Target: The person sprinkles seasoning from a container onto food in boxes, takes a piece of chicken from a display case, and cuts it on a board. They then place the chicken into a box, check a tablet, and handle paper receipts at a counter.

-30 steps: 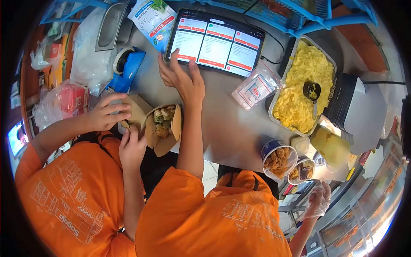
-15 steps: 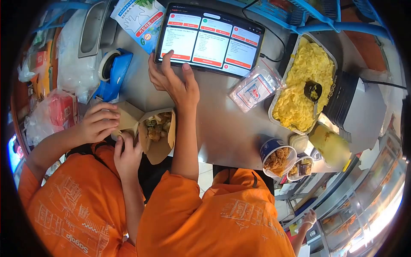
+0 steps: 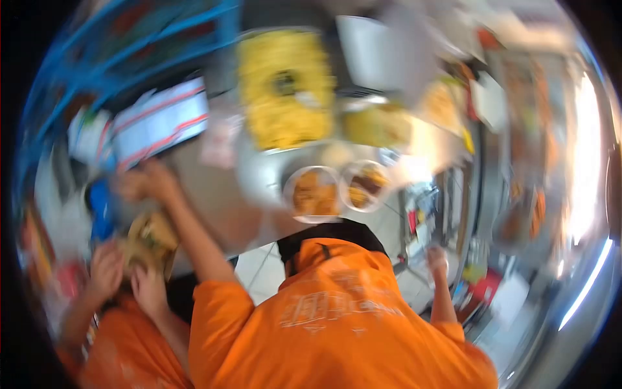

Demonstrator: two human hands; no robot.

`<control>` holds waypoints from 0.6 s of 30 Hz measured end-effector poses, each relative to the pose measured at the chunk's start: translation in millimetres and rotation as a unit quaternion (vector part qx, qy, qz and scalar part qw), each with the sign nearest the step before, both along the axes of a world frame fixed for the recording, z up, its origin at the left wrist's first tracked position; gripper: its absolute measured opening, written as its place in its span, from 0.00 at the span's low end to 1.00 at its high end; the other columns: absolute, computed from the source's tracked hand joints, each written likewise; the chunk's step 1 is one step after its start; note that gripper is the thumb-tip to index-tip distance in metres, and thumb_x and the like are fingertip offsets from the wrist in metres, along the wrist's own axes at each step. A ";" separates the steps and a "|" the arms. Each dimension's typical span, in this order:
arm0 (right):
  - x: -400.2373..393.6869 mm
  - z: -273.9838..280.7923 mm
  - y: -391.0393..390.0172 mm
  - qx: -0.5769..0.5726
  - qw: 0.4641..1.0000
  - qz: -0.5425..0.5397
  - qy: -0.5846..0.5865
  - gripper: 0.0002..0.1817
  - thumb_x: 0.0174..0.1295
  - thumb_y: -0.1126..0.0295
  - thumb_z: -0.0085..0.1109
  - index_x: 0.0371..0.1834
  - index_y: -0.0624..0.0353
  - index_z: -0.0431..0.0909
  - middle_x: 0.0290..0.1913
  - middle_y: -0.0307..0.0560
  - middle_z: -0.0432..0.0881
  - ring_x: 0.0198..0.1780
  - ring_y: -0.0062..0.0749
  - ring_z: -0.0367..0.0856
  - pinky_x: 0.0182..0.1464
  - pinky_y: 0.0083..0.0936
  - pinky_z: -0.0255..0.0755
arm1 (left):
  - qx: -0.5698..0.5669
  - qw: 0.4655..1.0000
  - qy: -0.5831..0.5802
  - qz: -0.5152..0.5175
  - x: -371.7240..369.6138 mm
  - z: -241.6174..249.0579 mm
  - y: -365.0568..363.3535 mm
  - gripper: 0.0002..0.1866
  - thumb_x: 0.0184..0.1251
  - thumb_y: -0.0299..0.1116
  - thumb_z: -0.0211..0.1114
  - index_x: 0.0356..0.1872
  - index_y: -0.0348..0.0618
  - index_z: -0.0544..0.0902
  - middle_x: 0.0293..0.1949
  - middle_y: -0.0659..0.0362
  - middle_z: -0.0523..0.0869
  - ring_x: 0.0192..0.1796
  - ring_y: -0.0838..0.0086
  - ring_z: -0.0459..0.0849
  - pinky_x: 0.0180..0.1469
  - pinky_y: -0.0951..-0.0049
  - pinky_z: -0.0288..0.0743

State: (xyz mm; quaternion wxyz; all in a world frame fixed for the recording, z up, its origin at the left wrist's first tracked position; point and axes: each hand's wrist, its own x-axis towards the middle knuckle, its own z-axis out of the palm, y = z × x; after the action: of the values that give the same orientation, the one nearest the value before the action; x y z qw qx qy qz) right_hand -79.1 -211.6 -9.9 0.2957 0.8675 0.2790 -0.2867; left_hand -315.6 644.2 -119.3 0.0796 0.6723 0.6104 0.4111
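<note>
Motion smears the whole view. My left hand [image 3: 148, 180] is at the lower edge of the lit tablet [image 3: 162, 120], its fingers blurred. Out to the right side, away from the counter, hangs my right hand [image 3: 438, 260], with its fingers too smeared to make out. In front of my body, a cup of fried food [image 3: 315, 193] and a smaller cup of food [image 3: 364, 187] stand at the counter edge. Behind them is a tray of yellow scrambled egg [image 3: 285, 97] with a dark scoop [image 3: 285, 82] in it.
On my left, a co-worker's hands [image 3: 129, 279] are at an open brown food box [image 3: 155, 236]. A blue tape dispenser [image 3: 102, 211] stands near that box. A clear plastic packet [image 3: 221, 139] lies between tablet and egg tray. Blue racks [image 3: 155, 39] rise at the back left.
My view has swung to the right, so the counter things appear further left. My left hand has drawn back from the tablet screen to its lower edge. More of my right arm shows.
</note>
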 end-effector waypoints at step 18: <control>-120.6 -112.9 -157.3 0.356 0.710 -0.608 -0.001 0.16 0.64 0.64 0.57 0.50 0.62 0.81 0.42 0.54 0.84 0.40 0.37 0.83 0.37 0.32 0.77 | 0.203 0.381 -0.333 -0.838 189.7 398.7 -483.2 0.07 0.63 0.29 0.59 0.26 0.45 0.82 0.28 0.59 0.78 0.24 0.71 0.74 0.25 0.77 0.69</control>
State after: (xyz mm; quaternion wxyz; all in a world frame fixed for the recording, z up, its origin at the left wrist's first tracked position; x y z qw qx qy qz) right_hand -199.7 -368.9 -122.8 -0.2726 0.8909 -0.2280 -0.2829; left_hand -125.9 161.0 279.4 0.4415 0.6469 -0.4416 0.4377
